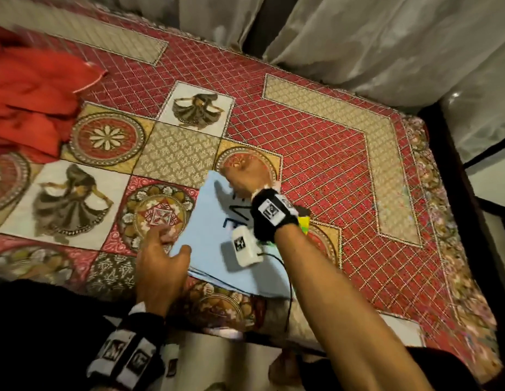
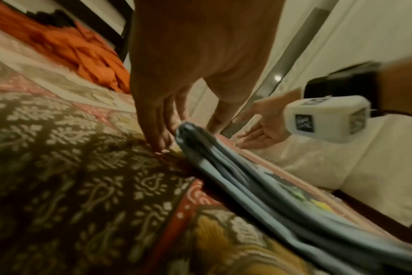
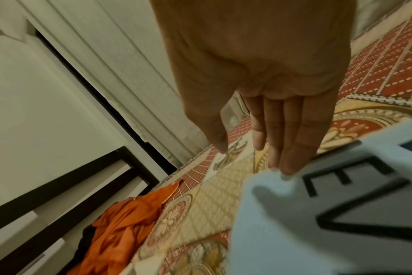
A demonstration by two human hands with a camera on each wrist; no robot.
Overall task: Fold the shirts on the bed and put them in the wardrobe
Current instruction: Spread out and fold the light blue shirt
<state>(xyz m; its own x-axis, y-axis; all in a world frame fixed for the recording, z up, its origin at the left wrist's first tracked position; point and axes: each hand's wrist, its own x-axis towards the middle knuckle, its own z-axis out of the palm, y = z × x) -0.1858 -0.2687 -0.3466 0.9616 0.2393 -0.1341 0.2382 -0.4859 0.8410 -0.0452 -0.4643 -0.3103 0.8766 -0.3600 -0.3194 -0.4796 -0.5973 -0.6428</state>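
A light blue shirt (image 1: 214, 238) with black letters lies folded near the front edge of the bed. My left hand (image 1: 161, 249) is at its left edge, fingers straight. In the left wrist view, the left hand's fingertips (image 2: 160, 145) touch the bedspread beside the blue shirt's (image 2: 247, 186) stacked layers. My right hand (image 1: 245, 176) is at the shirt's far corner. In the right wrist view, its straight fingertips (image 3: 287, 163) touch the blue shirt's (image 3: 318, 232) corner, gripping nothing. A crumpled red-orange shirt (image 1: 28, 103) lies at the far left of the bed.
The patterned red and gold bedspread (image 1: 330, 136) covers the bed. Pale curtains (image 1: 358, 38) hang behind it. A dark bed frame (image 1: 457, 165) runs along the right edge. A dark-barred headboard (image 3: 59, 186) stands beyond the orange shirt (image 3: 125, 223).
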